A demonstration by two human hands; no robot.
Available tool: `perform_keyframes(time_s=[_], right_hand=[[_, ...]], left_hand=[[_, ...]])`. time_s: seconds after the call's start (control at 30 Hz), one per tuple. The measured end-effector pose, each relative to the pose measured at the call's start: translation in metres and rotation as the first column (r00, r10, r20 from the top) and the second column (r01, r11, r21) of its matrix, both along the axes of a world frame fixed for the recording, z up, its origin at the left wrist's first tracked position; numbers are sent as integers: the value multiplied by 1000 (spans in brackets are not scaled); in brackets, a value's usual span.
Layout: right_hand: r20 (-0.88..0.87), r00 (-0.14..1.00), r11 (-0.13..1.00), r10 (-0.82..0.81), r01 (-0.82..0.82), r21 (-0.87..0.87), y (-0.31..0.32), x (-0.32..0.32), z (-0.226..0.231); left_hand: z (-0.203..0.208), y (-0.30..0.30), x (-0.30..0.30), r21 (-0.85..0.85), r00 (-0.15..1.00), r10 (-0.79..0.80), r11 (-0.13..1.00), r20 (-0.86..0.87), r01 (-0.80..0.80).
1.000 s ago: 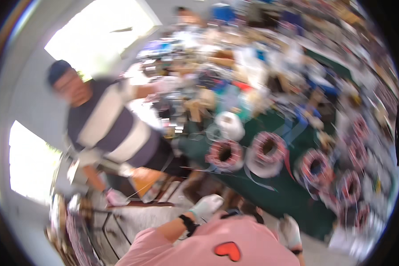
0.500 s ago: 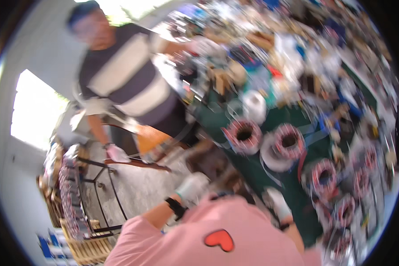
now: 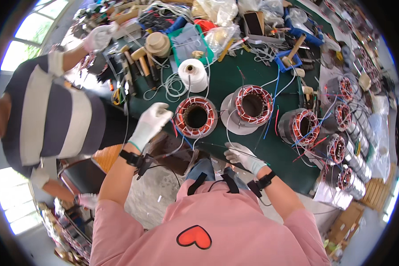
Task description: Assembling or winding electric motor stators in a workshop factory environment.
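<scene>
My left hand (image 3: 150, 126), in a white glove, is raised just left of the nearest wound motor stator (image 3: 195, 117). Its fingers are loosely bent and apart, with nothing visible in them. My right hand (image 3: 244, 158), also gloved, hovers at the bench's front edge, below a second stator (image 3: 254, 105). Its fingers are slightly spread, and a thin dark line crosses by them; I cannot tell whether they touch it. Both stators have red windings laced with white cord. The second stands beside a pale round disc (image 3: 237, 126). Behind them stands a white spool of cord (image 3: 192, 76).
More stators (image 3: 299, 127) crowd the right side, loose leads trailing. Mallets and hand tools (image 3: 142, 66), a teal tray (image 3: 190, 44) and blue bins (image 3: 286, 61) lie across the back of the green bench (image 3: 292, 95). At left, a co-worker in a striped shirt (image 3: 53, 111) reaches over the bench.
My view has swung round, bringing the bench and stators to the middle. The co-worker now appears farther left. My left hand has risen beside the nearest stator; my right hand is at the bench edge.
</scene>
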State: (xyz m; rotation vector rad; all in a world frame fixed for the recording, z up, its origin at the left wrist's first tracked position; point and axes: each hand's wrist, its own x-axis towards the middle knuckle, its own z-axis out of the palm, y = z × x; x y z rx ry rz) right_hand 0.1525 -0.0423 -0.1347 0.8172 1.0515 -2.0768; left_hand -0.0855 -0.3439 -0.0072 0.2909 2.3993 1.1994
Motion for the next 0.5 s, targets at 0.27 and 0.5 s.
perform_keyframes(time_s=[0.27,0.5], right_hand=[[33,869,865,-494,488,115,-75,-84,-52],[-38,681,680,-732,733,25,-85,-99,-65]], left_hand=[[-27,82,-29,-645,903,-430,694,-13,321],[-56,64,-29,-466,848,-469,824,-245,321]])
